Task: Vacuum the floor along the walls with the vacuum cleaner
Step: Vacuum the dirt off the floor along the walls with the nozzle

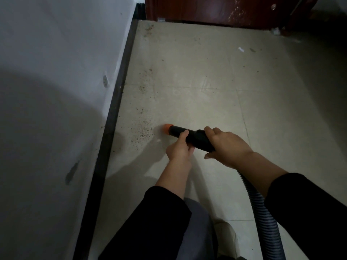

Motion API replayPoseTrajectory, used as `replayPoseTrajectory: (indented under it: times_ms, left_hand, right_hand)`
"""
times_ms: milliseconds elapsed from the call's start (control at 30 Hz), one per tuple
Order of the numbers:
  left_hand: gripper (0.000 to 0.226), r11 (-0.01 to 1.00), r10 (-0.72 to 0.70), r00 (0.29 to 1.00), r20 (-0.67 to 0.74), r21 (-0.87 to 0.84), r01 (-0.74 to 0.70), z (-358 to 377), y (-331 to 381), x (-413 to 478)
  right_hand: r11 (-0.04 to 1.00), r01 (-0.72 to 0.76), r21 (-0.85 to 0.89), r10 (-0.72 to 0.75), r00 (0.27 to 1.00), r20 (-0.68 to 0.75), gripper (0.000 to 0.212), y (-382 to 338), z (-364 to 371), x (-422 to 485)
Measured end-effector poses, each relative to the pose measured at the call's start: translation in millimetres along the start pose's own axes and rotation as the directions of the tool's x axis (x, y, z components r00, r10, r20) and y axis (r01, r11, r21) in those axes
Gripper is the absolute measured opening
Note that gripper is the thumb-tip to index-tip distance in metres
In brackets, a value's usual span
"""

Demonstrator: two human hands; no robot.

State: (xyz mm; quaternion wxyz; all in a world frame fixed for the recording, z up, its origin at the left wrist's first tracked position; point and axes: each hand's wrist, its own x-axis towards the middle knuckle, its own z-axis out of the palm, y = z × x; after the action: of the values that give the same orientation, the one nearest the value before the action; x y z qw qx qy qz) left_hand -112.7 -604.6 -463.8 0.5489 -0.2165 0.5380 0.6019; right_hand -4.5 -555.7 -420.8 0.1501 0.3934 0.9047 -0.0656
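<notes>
Debris: dark and pale grit (pixel 141 132) lies on the floor just left of the orange tip, with more specks up along the baseboard.
Scrap: a small white scrap (pixel 241 49) lies at upper right, well apart from the nozzle.
Door: a reddish-brown wooden door (pixel 216 10) spans the top edge.
Shoe: a pale shoe (pixel 226 232) sits at bottom centre, beside the hose.
Nozzle: the black vacuum nozzle (pixel 193 136) is at mid-frame; its orange tip (pixel 167 128) points left, near the baseboard but apart from it.
Hose: the ribbed grey hose (pixel 262 209) runs to the lower right under the right forearm.
Left grip: the left hand (pixel 179 147) curls round the nozzle's front part.
Right grip: the right hand (pixel 227 145) wraps over its rear end.
Floor: beige tiles (pixel 206 72) with thin joints.
Wall: a scuffed white wall (pixel 56 53) fills the left, edged by a black baseboard (pixel 120 87).
</notes>
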Motion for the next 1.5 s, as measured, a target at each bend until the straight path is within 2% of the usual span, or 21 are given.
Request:
replayPoseTrajectory:
  times_ms: [167, 367, 733, 1000, 1267, 1500]
  left_hand:
    - [0.028, 1.000, -0.008, 1.000, 0.021, -0.007, 0.008, -5.2, -2.7, -3.2]
    - [0.042, 0.997, -0.079, 0.996, 0.048, -0.008, 0.079, -11.7, -10.1, -12.1]
    - [0.041, 0.990, -0.143, 0.986, 0.086, 0.017, 0.142, -17.2, -12.4, -24.0]
    - [0.039, 0.987, -0.162, 0.987, 0.019, 0.015, 0.162, -23.0, -2.5, -25.5]
    - [0.034, 0.992, -0.122, 0.992, -0.029, -0.022, 0.121, -33.0, 5.4, -19.7]
    - [0.040, 0.988, -0.097, 0.993, -0.071, -0.125, 0.088, -38.9, 8.8, -18.8]
  right_hand:
    - [1.000, 0.017, 0.003, -0.017, 1.000, 0.000, 0.064, 0.9, -0.6, -5.9]
    - [0.998, 0.034, 0.043, -0.035, 0.999, 0.022, 0.061, 8.5, 1.3, -20.6]
    - [0.992, 0.079, 0.094, -0.082, 0.996, 0.036, 0.062, 18.5, 4.8, -31.6]
    - [0.988, 0.137, 0.069, -0.140, 0.989, 0.039, 0.063, 6.6, 3.7, -22.3]
    - [0.979, 0.197, 0.051, -0.199, 0.979, 0.043, 0.063, -11.3, 1.4, -9.2]
    - [0.970, 0.241, 0.035, -0.243, 0.969, 0.053, 0.065, -23.8, 1.3, -5.3]
